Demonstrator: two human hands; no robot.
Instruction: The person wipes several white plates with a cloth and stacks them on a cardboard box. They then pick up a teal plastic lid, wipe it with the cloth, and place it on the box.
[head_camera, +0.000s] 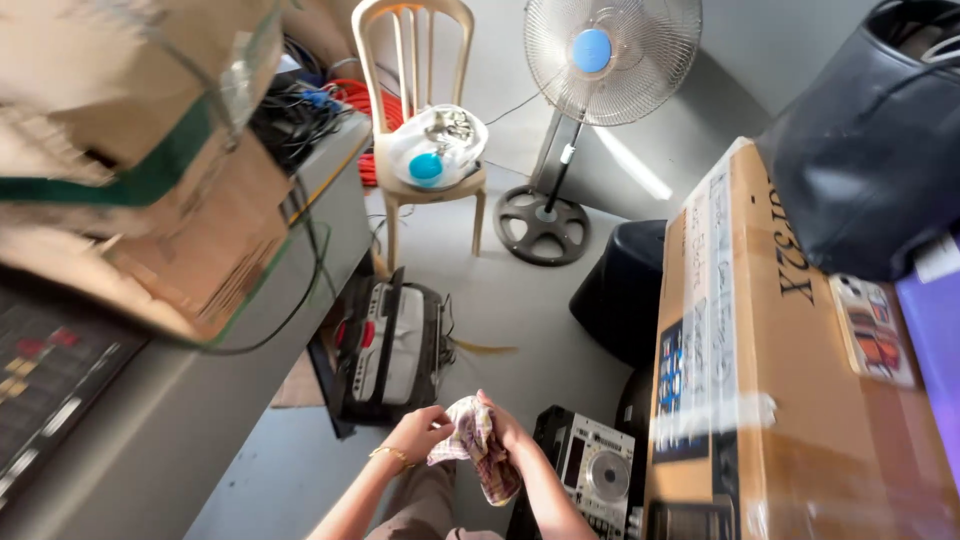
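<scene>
Both forearms reach forward from the bottom edge of the view and meet over the floor, wrists close together. The left hand (420, 432), with a thin gold bracelet (388, 455) at the wrist, is bent inward with its fingers (440, 418) curled and pinching one edge of a crumpled plaid cloth (478, 445). The right hand (508, 428) comes in from the other side, palm turned toward the left hand, fingers closed around the upper bunch of the same cloth; the rest of the fabric hangs down in front of the right forearm. The cloth is held in the air between the two hands, above the grey floor (520, 300).

Just beside the right forearm lies a silver disc-player deck (592, 470) on the floor, and next to that stands a large cardboard box (800, 400). Ahead of the hands sits a black-and-grey case (392, 345) against a grey surface (180, 410). Farther off stand a beige plastic chair (420, 120) carrying a clear bag and a pedestal fan (600, 60).
</scene>
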